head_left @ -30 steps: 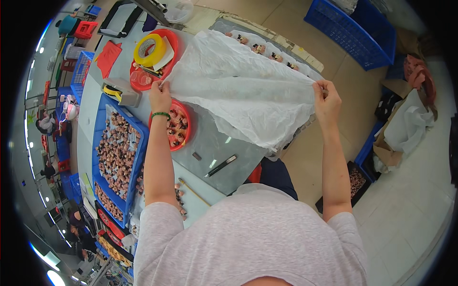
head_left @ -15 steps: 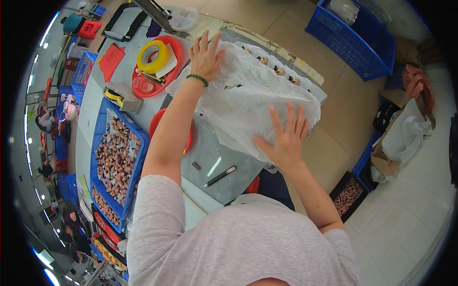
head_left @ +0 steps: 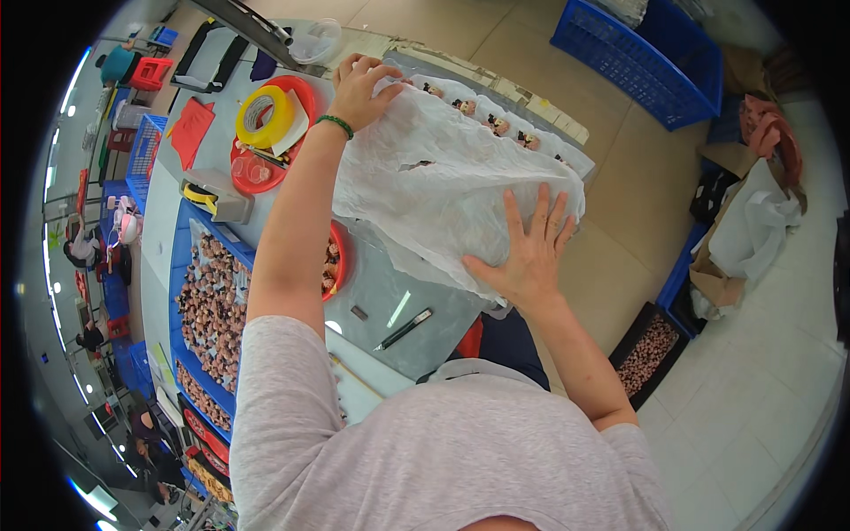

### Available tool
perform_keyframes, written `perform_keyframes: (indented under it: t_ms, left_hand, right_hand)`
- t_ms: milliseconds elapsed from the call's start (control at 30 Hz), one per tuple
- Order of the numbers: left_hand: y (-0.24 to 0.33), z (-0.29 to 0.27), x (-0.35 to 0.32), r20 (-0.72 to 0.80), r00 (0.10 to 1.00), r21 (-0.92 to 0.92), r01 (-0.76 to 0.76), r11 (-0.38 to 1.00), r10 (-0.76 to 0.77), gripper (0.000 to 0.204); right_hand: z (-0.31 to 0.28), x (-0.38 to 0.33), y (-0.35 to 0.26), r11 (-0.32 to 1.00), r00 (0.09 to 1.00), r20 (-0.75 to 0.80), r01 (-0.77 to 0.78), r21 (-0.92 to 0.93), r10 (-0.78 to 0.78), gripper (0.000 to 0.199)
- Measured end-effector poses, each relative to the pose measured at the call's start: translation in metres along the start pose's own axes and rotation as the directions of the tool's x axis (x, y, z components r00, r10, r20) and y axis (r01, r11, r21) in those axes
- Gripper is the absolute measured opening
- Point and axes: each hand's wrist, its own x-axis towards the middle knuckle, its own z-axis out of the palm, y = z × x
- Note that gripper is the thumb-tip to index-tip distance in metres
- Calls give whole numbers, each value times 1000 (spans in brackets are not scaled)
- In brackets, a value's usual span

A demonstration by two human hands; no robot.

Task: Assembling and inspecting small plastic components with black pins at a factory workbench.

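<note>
A thin, crumpled white sheet (head_left: 407,199), with a small tear near its middle, covers most of a pale tray (head_left: 575,157). Along the tray's far edge several small figurine heads (head_left: 496,124) with dark and light hair show past the sheet. At the sheet's far left corner, my left hand (head_left: 361,93) has its fingers bent and closed on the sheet's edge. My right hand (head_left: 529,257) lies flat on the near right part of the sheet, fingers spread. What lies under the sheet is hidden.
Left of the tray are a red plate (head_left: 305,93) with a yellow tape roll (head_left: 266,117), a tape dispenser (head_left: 226,199), a blue bin of small heads (head_left: 177,332) and a red bowl (head_left: 341,257). A black pen (head_left: 403,329) lies nearer me. Blue crates (head_left: 637,71) stand right.
My left hand has gone from spread fingers to fingers bent on the sheet's corner. My right hand stays flat. More heads show at the far edge, and the view has shifted slightly.
</note>
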Motion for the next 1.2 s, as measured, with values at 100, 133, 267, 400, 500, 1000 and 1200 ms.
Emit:
perform_keyframes:
  t_ms: [100, 133, 267, 400, 500, 1000, 1200]
  left_hand:
    - [-2, -5, 6, 200, 980, 9, -5, 1000, 3, 14]
    - [-4, -7, 8, 200, 980, 8, -6, 1000, 5, 14]
    - [-17, -6, 15, 200, 980, -30, -5, 1000, 11, 8]
    - [-23, 1, 21, -135, 981, 77, 153, 985, -142, 10]
    - [-11, 6, 21, -67, 987, 145, 156, 977, -148, 10]
    - [57, -15, -64, 263, 933, 236, 186, 954, -247, 51]
    - [50, -14, -74, 299, 931, 259, 132, 957, -210, 63]
  right_hand:
    - [1, 0, 3, 1000, 1000, -7, -9, 6, 9, 98]
    - [1, 0, 3, 1000, 1000, -8, -10, 6, 10, 98]
    - [2, -1, 4, 1000, 1000, -8, -10, 11, 10, 100]
    - [3, -2, 4, 1000, 1000, -8, -23, 16, 23, 102]
    - [2, -3, 4, 999, 999, 0, -34, 18, 34, 102]
    - [2, -10, -15, 985, 985, 16, 174, -11, -174, 94]
    - [-2, -14, -7, 989, 981, 121, 150, 15, -151, 97]
